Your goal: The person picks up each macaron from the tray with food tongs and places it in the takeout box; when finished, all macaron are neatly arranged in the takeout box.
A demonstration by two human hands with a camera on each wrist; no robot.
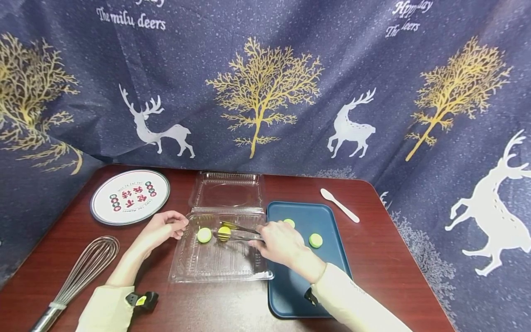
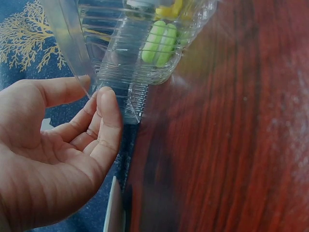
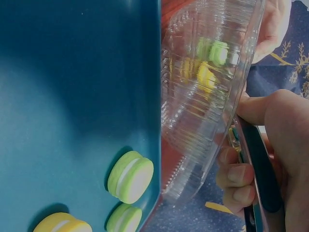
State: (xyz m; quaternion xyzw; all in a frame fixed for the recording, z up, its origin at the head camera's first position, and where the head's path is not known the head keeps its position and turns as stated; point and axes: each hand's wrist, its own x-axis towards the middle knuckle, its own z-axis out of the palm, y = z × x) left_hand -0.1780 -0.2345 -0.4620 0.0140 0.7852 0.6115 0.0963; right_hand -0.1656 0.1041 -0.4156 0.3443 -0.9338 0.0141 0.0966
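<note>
My right hand (image 1: 284, 243) grips a pair of metal tongs (image 1: 242, 234) with dark handle sides. The tips reach into the clear plastic box (image 1: 207, 267) and lie about a yellow macaron (image 1: 224, 233). Left of it in the box sits a green macaron (image 1: 204, 235), seen on edge through the wall in the left wrist view. At the box's left rim, my left hand (image 1: 166, 227) pinches the edge between thumb and fingers. The hinged lid (image 1: 226, 193) lies folded back behind the box.
Right of the box a blue tray (image 1: 290, 295) bears green macarons (image 3: 130, 177) and a yellow macaron (image 3: 63, 223). A white plastic spoon (image 1: 340, 205) lies beyond it. On the left are an oval plate (image 1: 103, 196) and a whisk (image 1: 85, 269). A curtain hangs behind the table.
</note>
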